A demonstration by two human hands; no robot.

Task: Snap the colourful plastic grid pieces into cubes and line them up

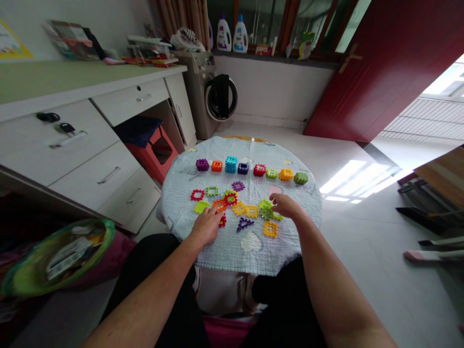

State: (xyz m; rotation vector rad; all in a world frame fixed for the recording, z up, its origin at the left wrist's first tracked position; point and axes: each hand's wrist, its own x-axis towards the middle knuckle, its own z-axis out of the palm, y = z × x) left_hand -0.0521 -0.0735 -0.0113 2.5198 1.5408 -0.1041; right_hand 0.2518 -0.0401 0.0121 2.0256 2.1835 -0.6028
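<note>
Across the far half of a round table with a pale blue cloth (250, 244) runs a row of stacked plastic pieces: a purple stack (202, 165), a cyan stack (231, 165), a red stack (259, 169), a green stack (300, 178) and others. Loose flat pieces lie nearer. My left hand (206, 225) rests over a red piece (222, 221), beside the orange piece (219, 205); whether it grips anything is unclear. My right hand (285, 205) hovers at the green pieces (265, 208), fingers curled, their hold unclear. A purple triangle (244, 224) and a yellow square (270, 229) lie between and below the hands.
A red stool (155, 154) stands left of the table, under a white desk (108, 92). A washing machine (199, 92) with its door open is behind. At the lower left is a bin (105, 256). A red door (362, 72) stands at the right.
</note>
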